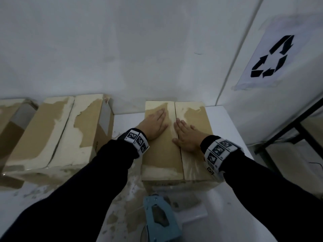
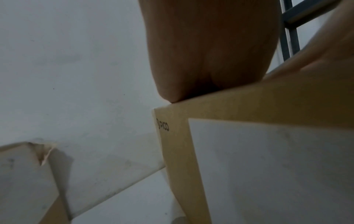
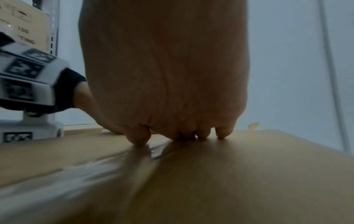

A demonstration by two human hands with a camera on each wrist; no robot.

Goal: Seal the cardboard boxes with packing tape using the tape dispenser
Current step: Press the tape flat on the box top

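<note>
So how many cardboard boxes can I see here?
3. One box lies under both hands, left hand and right hand. A second box sits to its left. A third box is cut off at the left edge; more may be hidden.

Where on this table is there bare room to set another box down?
Bare white table shows right of the box under both hands, up to the table's edge, and in the narrow gap between that box and the box on the left. In front it is crowded: the blue tape dispenser lies there.
</note>
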